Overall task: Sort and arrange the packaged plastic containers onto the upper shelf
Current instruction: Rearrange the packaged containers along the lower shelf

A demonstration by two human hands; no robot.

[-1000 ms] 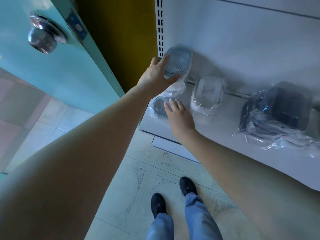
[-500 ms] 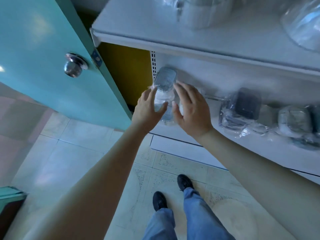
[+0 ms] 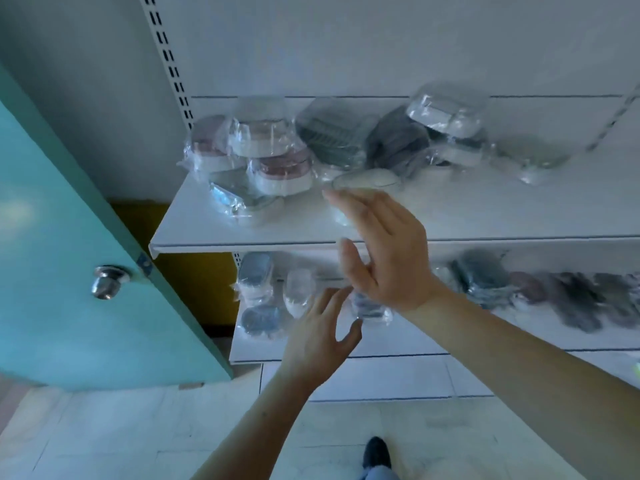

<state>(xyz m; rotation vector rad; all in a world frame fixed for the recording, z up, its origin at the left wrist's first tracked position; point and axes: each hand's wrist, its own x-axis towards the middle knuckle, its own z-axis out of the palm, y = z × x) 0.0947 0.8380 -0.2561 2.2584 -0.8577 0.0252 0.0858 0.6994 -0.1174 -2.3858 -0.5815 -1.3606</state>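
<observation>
Head view: I am looking at 2 white metal shelves; my right hand [image 3: 388, 251] is raised in front of the edge of the white upper shelf [image 3: 214, 233] and my left hand [image 3: 318, 337] is lower, in front of the white lower shelf [image 3: 398, 344].
My fingers: on both hands the fingers [image 3: 349, 206] are straight and loosely spread, gripping nothing; motion blur keeps me from saying whether any fingertip touches a pack.
Where the packs are: a loose heap of clear-film-wrapped plastic containers [image 3: 273, 157] sits at the left rear of the upper shelf, some stacked, some tipped; a small wrapped clear tub with a blue-grey lid [image 3: 254, 278] and its neighbours wait on the lower shelf just beyond my left hand.
Look: round white tubs with dull pink lids [image 3: 282, 168], a dark ribbed rectangular box [image 3: 329, 133], and a clear rectangular box with a pale lid [image 3: 446, 109] perched on top at a tilt, all under crinkled glossy film.
Weight, I judge: light, since they appear to be empty thin-walled plastic.
Stiffness, I judge: the tubs are fairly rigid, the film loose and soft.
Slip, I judge: the film is slick and may slide over the tub, so pinching film alone is risky.
Where I would hold: across the body, thumb on 1 side wall and fingers on the opposite wall, below the lid rim.
Risk: nudging the heap could topple the tilted top box.
</observation>
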